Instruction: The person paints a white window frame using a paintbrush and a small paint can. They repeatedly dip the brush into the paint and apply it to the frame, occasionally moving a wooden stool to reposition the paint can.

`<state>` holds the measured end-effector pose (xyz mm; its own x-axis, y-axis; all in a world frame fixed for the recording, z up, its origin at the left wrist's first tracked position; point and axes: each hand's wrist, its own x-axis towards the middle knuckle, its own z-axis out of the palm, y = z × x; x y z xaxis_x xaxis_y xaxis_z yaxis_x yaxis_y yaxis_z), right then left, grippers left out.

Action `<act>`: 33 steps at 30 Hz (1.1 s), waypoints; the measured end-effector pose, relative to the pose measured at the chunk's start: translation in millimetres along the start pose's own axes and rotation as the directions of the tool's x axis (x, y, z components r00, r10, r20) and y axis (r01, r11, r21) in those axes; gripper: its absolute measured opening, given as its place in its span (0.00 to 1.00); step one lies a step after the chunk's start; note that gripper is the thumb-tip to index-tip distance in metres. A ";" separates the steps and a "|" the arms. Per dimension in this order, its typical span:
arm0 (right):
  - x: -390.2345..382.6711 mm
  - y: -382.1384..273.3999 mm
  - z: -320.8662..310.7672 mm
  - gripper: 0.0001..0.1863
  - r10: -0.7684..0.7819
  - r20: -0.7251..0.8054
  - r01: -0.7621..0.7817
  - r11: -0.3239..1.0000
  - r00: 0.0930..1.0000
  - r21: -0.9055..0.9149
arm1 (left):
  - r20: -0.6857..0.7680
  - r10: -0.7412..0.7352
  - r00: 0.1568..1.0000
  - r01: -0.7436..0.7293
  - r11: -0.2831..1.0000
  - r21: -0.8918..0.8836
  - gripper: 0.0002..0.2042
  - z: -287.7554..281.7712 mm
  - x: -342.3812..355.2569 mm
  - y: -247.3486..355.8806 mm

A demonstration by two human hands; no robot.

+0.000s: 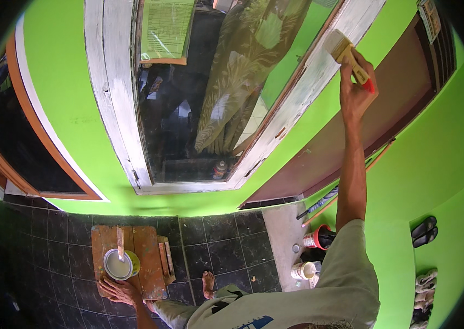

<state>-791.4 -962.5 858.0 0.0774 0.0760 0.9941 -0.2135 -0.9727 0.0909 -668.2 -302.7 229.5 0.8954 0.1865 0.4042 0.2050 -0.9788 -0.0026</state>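
Observation:
My right hand point(357, 90) is closed around the handle of a flat paintbrush point(343, 48), raised at the upper right. Its bristles are at the right side of the white-painted window frame point(276, 123); whether they touch the wood I cannot tell. Down at the lower left, my left hand point(119, 290) lies with its fingers spread on the edge of a paint-stained wooden stool point(147, 263). Just beyond those fingers stands a paint can point(118, 266) with pale paint in it. A flat wooden stick point(120, 241) leans out of the can.
Behind the window glass hangs a patterned curtain point(237, 71). Green wall point(67, 82) surrounds the frame, with a brown door point(325, 142) to the right. Poles point(320, 211), a red-rimmed bucket point(313, 238) and a white tub point(302, 270) stand by my right side. Dark tiles point(254, 252) cover the floor.

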 end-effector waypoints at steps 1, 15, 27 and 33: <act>7.0 4.4 -0.4 0.13 -0.006 -0.012 0.006 1.000 1.000 0.012 | -0.021 0.003 1.000 -0.004 1.000 -0.012 0.30 1.4 -0.1 -0.3; 87.6 41.6 -6.2 0.18 0.210 -0.026 -0.178 0.881 0.977 0.438 | 0.088 -0.063 0.994 0.064 0.998 -0.008 0.30 -11.8 3.1 7.9; 86.5 55.3 -8.8 0.17 0.221 0.047 -0.219 0.878 0.974 0.425 | 0.106 -0.075 0.991 0.077 0.997 -0.012 0.30 -7.0 -0.9 7.3; 88.5 48.5 -8.5 0.16 0.006 0.085 -0.012 0.997 0.996 0.071 | 0.094 -0.078 0.992 0.076 0.997 0.023 0.28 3.8 1.2 2.4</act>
<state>-803.2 -1001.1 950.8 0.1581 0.0510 0.9861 -0.1445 -0.9867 0.0742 -665.2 -304.6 226.5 0.9099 0.2698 0.3152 0.2820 -0.9594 0.0071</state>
